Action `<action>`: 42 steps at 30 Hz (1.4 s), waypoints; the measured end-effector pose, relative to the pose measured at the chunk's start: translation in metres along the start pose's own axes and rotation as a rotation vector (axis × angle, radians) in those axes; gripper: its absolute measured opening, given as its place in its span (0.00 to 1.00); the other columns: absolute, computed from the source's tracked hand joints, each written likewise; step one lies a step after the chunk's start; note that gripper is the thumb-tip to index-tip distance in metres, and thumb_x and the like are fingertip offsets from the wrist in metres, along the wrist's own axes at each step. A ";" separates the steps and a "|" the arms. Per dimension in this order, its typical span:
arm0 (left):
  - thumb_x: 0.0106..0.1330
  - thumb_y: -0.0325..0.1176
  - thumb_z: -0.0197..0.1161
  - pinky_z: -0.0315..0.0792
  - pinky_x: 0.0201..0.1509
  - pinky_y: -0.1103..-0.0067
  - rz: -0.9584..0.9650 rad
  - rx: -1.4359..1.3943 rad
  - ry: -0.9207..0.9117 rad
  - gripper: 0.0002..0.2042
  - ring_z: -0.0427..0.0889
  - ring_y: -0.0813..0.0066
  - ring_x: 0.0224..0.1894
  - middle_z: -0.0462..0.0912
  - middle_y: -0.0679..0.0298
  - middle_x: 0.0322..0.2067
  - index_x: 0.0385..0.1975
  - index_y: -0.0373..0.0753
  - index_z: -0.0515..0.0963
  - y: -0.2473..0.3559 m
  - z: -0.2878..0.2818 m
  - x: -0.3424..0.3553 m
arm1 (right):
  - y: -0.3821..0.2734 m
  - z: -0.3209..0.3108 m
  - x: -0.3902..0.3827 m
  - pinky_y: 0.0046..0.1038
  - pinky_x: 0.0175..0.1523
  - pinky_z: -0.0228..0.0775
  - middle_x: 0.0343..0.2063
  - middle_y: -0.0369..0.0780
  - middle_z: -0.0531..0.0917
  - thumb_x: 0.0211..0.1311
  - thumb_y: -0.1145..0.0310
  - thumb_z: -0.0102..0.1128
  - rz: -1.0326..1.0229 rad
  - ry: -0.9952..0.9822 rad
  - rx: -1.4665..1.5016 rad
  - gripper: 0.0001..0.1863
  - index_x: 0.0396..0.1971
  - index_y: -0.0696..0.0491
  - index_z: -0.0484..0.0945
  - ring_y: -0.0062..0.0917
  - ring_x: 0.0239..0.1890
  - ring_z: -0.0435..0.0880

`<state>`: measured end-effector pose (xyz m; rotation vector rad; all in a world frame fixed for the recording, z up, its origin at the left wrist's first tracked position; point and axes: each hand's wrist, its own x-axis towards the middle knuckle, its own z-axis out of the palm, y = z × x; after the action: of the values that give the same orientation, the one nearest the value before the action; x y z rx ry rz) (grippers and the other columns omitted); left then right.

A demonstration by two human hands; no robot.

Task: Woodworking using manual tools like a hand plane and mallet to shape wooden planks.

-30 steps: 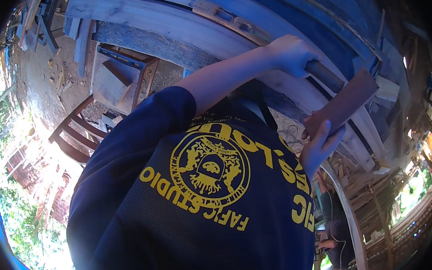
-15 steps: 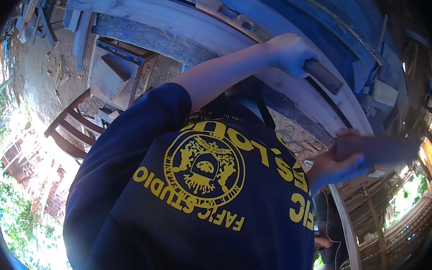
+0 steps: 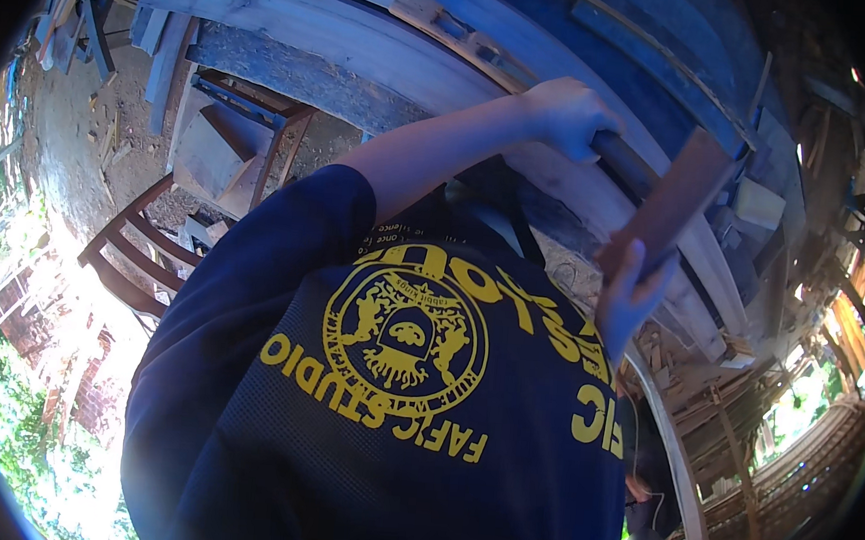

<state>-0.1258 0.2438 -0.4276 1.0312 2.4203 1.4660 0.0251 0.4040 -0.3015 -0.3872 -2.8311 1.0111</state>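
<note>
**Board gripped beside a plank stack**

Weathered planks [image 3: 389,36] and dirt ground fill the background. Right hand [image 3: 629,296] is clamped around the lower end of a reddish-brown wooden board [image 3: 670,201], which tilts up and right. Left hand [image 3: 567,114] is closed over a dark bar [image 3: 626,158] against the planks. Dark blue shirt [image 3: 393,408] fills the foreground; brown chair [image 3: 128,254] stands left.

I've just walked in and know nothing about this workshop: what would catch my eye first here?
A dark blue shirt with a yellow round emblem fills the middle. Above it, the left hand grips a long pale wooden beam, while the right hand holds up a flat brown wooden block. A reddish wooden chair stands at left.
</note>
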 end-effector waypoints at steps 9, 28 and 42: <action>0.42 0.37 0.68 0.73 0.31 0.66 0.012 -0.040 0.013 0.13 0.81 0.57 0.28 0.80 0.62 0.22 0.30 0.47 0.78 0.000 -0.008 0.003 | -0.002 0.008 -0.006 0.23 0.32 0.72 0.34 0.47 0.79 0.65 0.64 0.55 -0.094 0.046 -0.148 0.17 0.48 0.56 0.67 0.28 0.31 0.80; 0.46 0.39 0.65 0.76 0.39 0.66 -0.112 0.066 -0.140 0.10 0.83 0.60 0.34 0.83 0.64 0.28 0.31 0.52 0.79 0.005 -0.015 -0.001 | -0.011 -0.032 0.014 0.19 0.16 0.59 0.32 0.49 0.80 0.66 0.58 0.54 0.318 0.280 0.579 0.26 0.54 0.60 0.61 0.27 0.23 0.81; 0.48 0.35 0.64 0.77 0.37 0.69 -0.041 0.331 -0.382 0.10 0.84 0.64 0.36 0.83 0.65 0.28 0.32 0.47 0.79 0.005 0.019 -0.008 | 0.004 -0.033 0.000 0.18 0.15 0.57 0.30 0.48 0.81 0.64 0.55 0.54 0.473 0.328 0.727 0.24 0.50 0.59 0.65 0.27 0.22 0.80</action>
<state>-0.1088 0.2542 -0.4350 1.1857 2.4181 0.7766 0.0327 0.4272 -0.2785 -1.0261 -1.9355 1.7584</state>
